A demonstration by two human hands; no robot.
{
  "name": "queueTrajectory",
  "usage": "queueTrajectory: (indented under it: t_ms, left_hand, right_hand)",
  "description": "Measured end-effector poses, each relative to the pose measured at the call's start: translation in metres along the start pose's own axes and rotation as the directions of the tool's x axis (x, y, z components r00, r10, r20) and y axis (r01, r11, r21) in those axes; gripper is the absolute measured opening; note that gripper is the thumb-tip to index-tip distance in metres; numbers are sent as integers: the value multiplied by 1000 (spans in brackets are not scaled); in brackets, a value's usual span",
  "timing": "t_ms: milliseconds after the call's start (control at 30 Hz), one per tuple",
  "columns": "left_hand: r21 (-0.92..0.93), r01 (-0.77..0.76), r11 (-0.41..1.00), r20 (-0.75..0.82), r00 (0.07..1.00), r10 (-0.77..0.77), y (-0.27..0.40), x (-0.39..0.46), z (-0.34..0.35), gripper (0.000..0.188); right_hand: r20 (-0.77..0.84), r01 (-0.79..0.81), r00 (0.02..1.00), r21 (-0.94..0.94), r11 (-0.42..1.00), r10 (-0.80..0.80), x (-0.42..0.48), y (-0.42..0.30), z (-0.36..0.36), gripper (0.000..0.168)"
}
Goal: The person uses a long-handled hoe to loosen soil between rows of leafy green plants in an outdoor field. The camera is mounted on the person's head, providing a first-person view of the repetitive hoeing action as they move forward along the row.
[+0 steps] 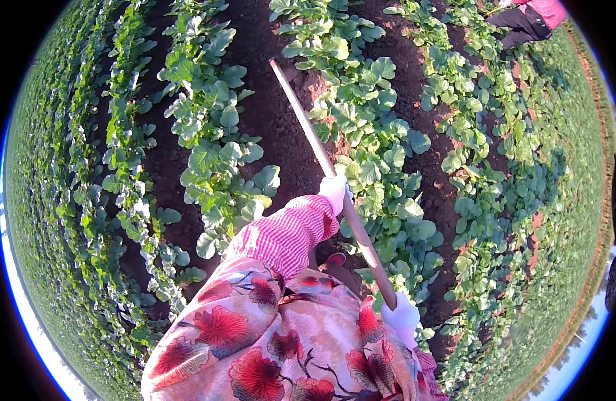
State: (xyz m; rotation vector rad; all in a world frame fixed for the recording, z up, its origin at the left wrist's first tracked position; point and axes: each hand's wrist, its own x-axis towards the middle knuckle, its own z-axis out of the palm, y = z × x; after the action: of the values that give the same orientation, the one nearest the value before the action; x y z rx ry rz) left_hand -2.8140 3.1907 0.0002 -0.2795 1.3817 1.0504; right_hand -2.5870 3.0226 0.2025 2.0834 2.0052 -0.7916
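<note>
My left hand (334, 193), in a white glove, is closed around the middle of a long wooden tool handle (308, 125). My right hand (402, 318), also gloved in white, grips the near end of the same handle beside my body. The handle slants away and to the left, over the dark soil furrow (268, 115). Its far end is small and dark, and whatever tool head it carries cannot be made out. Right of the handle grows a row of broad-leaved green plants (370, 120); another leafy row (208, 165) stands to the left.
More crop rows (122, 150) run along both sides, with bare soil (413, 90) between them. One red shoe (336, 258) shows below my checked sleeve. At the far right, another person (531, 20) in a red top and dark trousers is among the plants.
</note>
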Motion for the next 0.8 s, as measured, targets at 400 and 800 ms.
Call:
queueTrajectory:
  t_ms: [400, 800]
  left_hand:
    - [111, -104, 988, -29, 994, 108, 29, 33, -1, 14]
    - [66, 16, 998, -90, 996, -10, -11, 7, 0, 13]
  right_hand:
    - [41, -82, 996, 57, 995, 80, 23, -28, 20, 22]
    - [38, -100, 994, 22, 995, 99, 0, 10, 24, 24]
